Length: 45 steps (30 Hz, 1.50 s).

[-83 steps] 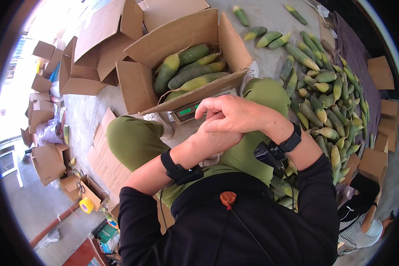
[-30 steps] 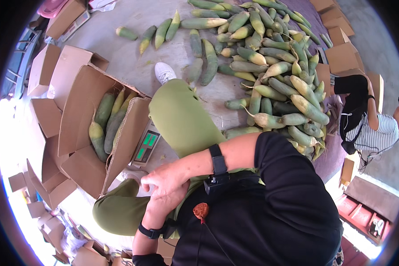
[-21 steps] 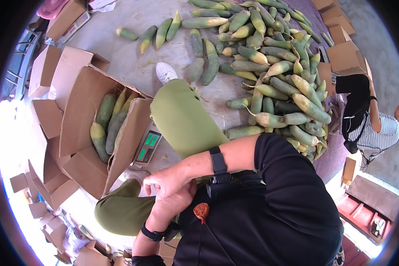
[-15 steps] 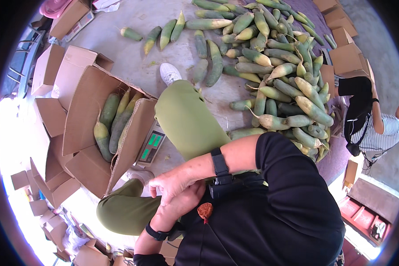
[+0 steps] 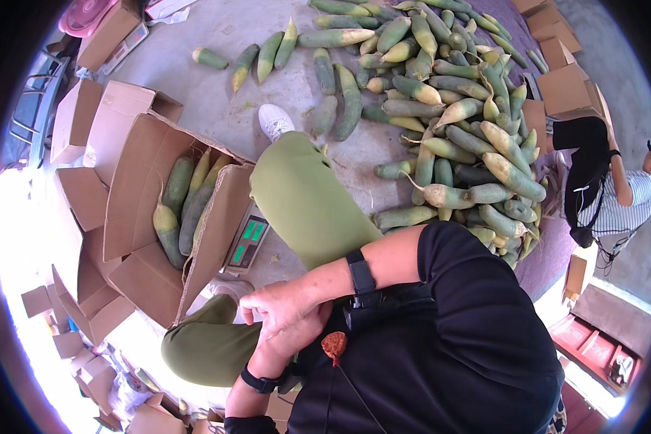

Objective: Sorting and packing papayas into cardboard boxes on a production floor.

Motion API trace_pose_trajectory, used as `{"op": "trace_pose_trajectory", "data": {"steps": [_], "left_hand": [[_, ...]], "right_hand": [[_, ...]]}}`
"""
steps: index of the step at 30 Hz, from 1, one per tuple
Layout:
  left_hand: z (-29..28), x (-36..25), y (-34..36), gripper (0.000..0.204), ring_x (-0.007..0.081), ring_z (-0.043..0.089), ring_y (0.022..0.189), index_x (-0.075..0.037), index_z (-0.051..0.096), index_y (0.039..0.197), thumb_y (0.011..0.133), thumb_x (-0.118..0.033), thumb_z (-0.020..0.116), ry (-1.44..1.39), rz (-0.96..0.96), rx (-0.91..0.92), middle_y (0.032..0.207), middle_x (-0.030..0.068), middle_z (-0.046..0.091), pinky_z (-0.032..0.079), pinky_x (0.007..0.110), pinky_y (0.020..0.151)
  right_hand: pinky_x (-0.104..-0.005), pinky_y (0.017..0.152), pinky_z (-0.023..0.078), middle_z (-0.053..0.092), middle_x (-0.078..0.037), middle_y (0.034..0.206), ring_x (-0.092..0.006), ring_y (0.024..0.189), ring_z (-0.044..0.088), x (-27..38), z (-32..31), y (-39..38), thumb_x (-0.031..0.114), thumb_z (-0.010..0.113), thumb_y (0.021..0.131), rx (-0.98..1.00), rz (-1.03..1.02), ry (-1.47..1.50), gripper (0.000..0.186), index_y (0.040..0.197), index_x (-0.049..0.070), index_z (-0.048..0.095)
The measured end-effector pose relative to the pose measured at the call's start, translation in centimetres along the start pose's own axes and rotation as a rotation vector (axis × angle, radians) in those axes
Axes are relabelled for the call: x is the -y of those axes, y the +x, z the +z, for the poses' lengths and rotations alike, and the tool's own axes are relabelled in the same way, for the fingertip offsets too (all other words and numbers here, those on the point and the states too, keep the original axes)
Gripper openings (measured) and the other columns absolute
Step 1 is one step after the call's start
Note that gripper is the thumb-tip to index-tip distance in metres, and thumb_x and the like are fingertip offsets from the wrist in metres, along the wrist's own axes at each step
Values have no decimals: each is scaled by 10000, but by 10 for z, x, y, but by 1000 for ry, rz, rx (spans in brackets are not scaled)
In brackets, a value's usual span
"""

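My right hand [image 5: 281, 302] lies across my left wrist, its fingers bent down over it. My left hand [image 5: 307, 329] is tucked beneath the right forearm, its fingers hidden. No tool or radish shows in either hand. To the left of both hands, an open cardboard box [image 5: 217, 217] holds several long green radishes [image 5: 179, 184]. A scale [image 5: 247, 239] with lit green displays shows beside the box, next to my knee. Ahead and to the right lies a big heap of green radishes [image 5: 448, 137].
Loose radishes [image 5: 273, 54] lie on the pale floor [image 5: 217, 101] ahead. More cardboard boxes [image 5: 79, 119] stand at the left and the far right [image 5: 564, 87]. At the right, a person in a striped shirt [image 5: 624, 206] is beside the heap. A red crate [image 5: 589, 351] sits at the lower right.
My hands stay crossed in the same pose. The view has shifted slightly. The person at the right has moved a little, with the head and raised arm differently placed.
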State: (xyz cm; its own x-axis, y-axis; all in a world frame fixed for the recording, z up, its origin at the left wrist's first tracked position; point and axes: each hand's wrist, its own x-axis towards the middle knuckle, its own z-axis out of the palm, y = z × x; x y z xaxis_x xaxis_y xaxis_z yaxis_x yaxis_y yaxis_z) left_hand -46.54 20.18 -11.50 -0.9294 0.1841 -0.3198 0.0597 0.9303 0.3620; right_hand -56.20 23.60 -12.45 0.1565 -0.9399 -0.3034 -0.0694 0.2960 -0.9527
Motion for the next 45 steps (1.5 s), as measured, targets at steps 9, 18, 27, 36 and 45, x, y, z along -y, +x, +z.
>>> {"op": "trace_pose_trajectory", "data": {"steps": [9, 18, 27, 36, 45], "left_hand": [[-2, -2, 6, 427, 238, 553, 1119, -131, 505, 1317, 892, -158, 480, -26, -30, 94, 1231, 95, 563, 431, 388, 934], [-11, 0, -1, 423, 254, 578, 1069, -127, 510, 1308, 888, -144, 459, 322, 167, 83, 1239, 114, 557, 466, 389, 878], [-1, -1, 11, 345, 234, 615, 910, -101, 597, 1194, 921, -278, 484, -240, -71, -227, 1027, 76, 639, 439, 367, 802], [-4, 2, 13, 334, 236, 617, 897, -87, 603, 1173, 909, -266, 502, -73, -12, -139, 985, 89, 649, 454, 379, 753], [-16, 4, 1, 361, 260, 612, 950, -119, 613, 1157, 811, -187, 533, 311, 162, -94, 1072, 85, 625, 488, 427, 720]], "right_hand": [[-374, 677, 486, 627, -128, 843, -275, 803, 621, 3, -12, 1, 169, 716, 709, 127, 15, -21, 413, 1046, 36, 520], [-364, 741, 480, 619, -118, 954, -248, 891, 596, -5, -31, 2, 117, 722, 689, 276, 15, 239, 403, 1057, 81, 562], [-386, 763, 493, 639, -146, 975, -282, 910, 617, -3, -17, 11, 129, 684, 699, 170, 33, 56, 394, 1070, 69, 567], [-396, 786, 492, 640, -154, 987, -286, 942, 617, 11, -22, 4, 204, 738, 715, 214, 43, 34, 425, 1078, 64, 568], [-386, 779, 471, 609, -131, 973, -242, 909, 593, -3, -33, 8, 93, 605, 792, 276, -20, 219, 378, 1160, 79, 519]]}}
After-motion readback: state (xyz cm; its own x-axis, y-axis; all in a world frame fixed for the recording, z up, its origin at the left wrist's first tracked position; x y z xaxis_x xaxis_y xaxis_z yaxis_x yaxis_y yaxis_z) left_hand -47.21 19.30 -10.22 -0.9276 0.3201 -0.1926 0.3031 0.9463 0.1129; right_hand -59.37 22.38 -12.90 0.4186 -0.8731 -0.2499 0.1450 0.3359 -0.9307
